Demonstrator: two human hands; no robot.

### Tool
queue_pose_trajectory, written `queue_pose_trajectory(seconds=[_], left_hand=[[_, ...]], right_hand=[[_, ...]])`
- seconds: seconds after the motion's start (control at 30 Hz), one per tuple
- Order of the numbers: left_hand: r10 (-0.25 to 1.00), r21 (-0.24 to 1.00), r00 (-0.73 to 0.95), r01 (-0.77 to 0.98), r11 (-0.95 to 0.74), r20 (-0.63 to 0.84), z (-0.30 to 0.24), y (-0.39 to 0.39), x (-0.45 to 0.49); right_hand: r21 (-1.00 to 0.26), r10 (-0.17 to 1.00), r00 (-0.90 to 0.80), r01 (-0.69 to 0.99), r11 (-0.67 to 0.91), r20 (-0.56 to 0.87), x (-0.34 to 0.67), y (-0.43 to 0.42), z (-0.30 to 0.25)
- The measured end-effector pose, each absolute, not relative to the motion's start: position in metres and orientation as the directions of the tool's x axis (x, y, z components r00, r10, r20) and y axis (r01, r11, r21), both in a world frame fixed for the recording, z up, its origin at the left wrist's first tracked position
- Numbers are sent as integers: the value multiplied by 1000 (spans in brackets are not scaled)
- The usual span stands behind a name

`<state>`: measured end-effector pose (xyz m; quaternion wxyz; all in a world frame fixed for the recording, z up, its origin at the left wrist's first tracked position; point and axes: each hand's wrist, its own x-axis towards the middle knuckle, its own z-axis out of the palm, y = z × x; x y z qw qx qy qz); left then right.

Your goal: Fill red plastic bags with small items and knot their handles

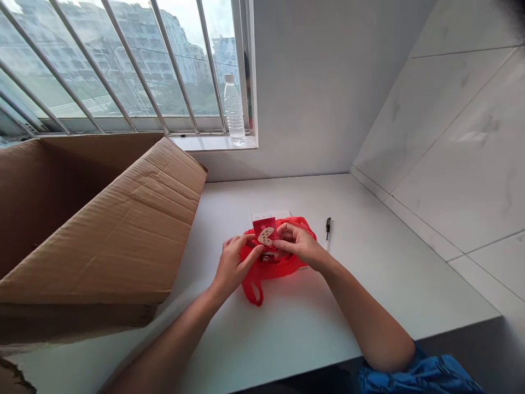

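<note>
A small dark red packet (266, 225) with a pale printed patch is held upright between my two hands. My left hand (238, 258) grips its left side, thumb in front and fingers beside it. On the right side, my right hand (298, 245) pinches the packet between thumb and fingers. Beneath both hands a bright red plastic bag (283, 269) lies spread on the white table, one handle loop pointing toward me. Dark packaging with white lettering shows just below the packet; whether it is a separate piece I cannot tell.
A large open cardboard box (123, 219) takes up the left side of the table (394, 273). White paper (270, 215) peeks out behind the bag. A black-capped pen (328, 226) lies right of it. On the windowsill stands a clear water bottle (234, 112).
</note>
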<state>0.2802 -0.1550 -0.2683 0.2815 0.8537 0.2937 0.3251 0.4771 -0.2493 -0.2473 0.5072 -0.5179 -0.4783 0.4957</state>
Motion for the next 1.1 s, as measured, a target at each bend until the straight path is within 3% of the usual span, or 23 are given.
queue_pose_trajectory(seconds=[0.1,0.2,0.6,0.87,0.93,1.1], left_hand=[[671,709,647,276,-649,362,-278,-158,282],[650,709,668,255,-657,362,-283,-159,282],[635,703,692,259,-662,343,-289,-161,284],[484,487,799,283,-826,358,-281,-151,276],[538,529,745,295,-796,394,-282,-151,277],[769,804,547,265,-533,330,-281,-155,280]], right_hand=[[-995,997,39,62,-74,-72,475,-248,-253],[-989,998,61,147,-33,-25,473,-246,-258],[-983,981,143,151,105,127,462,-243,-267],[-893,832,404,393,217,380,470,-246,-260],[-871,826,397,445,210,401,472,-246,-261],[-825,801,384,518,225,459,471,-247,-266]])
